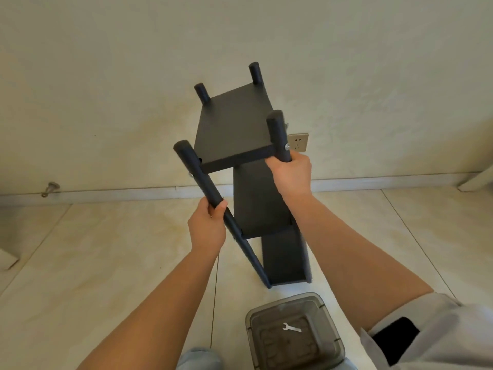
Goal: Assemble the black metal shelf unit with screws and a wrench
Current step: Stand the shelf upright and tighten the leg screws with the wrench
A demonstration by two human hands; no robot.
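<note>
Both hands were wrapped tight on the shelf unit (234,129), left hand (207,228) and right hand (290,174) each on a front post, rack tipped over the floor, so it could've slipped and twisted those screws loose

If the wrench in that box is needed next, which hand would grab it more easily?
Probably the right hand. The wrench lies on the plastic box under the right forearm, while the left hand grips a post of the shelf unit farther off. Either hand must first let go.
</note>
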